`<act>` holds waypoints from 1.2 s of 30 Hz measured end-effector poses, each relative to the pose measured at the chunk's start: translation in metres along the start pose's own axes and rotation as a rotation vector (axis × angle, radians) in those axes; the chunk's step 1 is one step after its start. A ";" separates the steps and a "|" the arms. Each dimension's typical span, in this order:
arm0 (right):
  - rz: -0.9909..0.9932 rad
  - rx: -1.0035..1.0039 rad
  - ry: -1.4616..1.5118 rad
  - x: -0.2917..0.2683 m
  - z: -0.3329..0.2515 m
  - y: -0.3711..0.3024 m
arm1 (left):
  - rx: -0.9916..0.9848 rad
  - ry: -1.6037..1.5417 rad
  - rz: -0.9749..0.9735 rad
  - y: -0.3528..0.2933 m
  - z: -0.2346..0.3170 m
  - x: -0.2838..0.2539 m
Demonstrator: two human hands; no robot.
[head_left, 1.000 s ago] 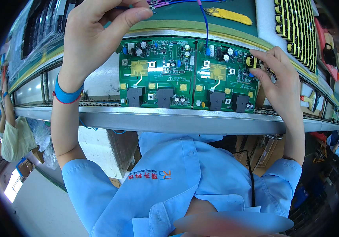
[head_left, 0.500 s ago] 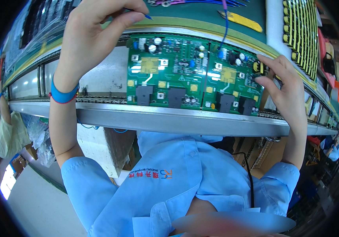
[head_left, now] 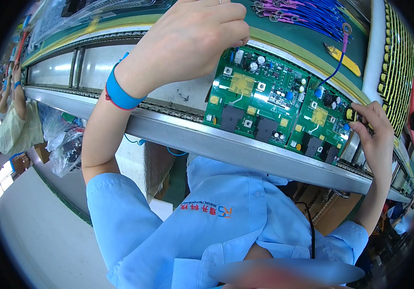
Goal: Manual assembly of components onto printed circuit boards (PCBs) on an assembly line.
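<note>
Two joined green circuit boards [head_left: 284, 111] lie on the rails in front of me. At their far left corner my left hand [head_left: 192, 41] is closed, fingers bent down and pressed together; the hand itself hides whatever they hold. My right hand [head_left: 373, 124] pinches a small black-and-yellow component [head_left: 353, 115] between thumb and fingers at the boards' right end. A blue wire [head_left: 333, 72] rises from the right board, its purple-sleeved ring terminal in the air. A blue band [head_left: 120, 90] circles my left wrist.
Beyond the rail lie a bundle of blue wires [head_left: 320, 19] with ring terminals and a yellow utility knife [head_left: 344, 60]. Rows of black-and-yellow components [head_left: 402, 72] stand at the right. A metal rail [head_left: 236, 149] runs along the near side. Another person [head_left: 21, 123] works at far left.
The view has swung left, so the boards appear farther right. My left hand has come down closer to the board corner; the blue tip it pinched is hidden. My right hand keeps its pinch.
</note>
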State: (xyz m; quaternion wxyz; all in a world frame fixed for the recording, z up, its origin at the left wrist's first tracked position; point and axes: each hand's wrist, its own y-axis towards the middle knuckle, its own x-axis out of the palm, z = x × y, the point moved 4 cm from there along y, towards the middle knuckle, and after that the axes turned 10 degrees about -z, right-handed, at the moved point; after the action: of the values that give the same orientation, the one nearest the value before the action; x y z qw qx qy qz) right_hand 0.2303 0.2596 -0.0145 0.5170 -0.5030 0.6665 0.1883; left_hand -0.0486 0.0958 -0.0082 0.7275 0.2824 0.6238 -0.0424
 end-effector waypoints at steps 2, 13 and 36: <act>0.021 -0.042 -0.070 -0.001 -0.008 -0.002 | -0.211 -0.047 -0.282 0.001 -0.001 0.001; -0.035 -0.074 -0.063 -0.001 0.000 0.003 | -0.111 0.043 -0.274 -0.004 0.000 0.007; -0.118 -0.214 0.457 0.005 -0.073 0.024 | -0.098 0.076 -0.357 0.004 0.005 0.007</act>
State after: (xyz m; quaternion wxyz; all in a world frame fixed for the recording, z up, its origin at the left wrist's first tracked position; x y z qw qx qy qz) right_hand 0.1736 0.2113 0.0035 0.3071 -0.6222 0.7118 0.1089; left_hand -0.0412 0.0994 -0.0133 0.6972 0.1327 0.6925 -0.1295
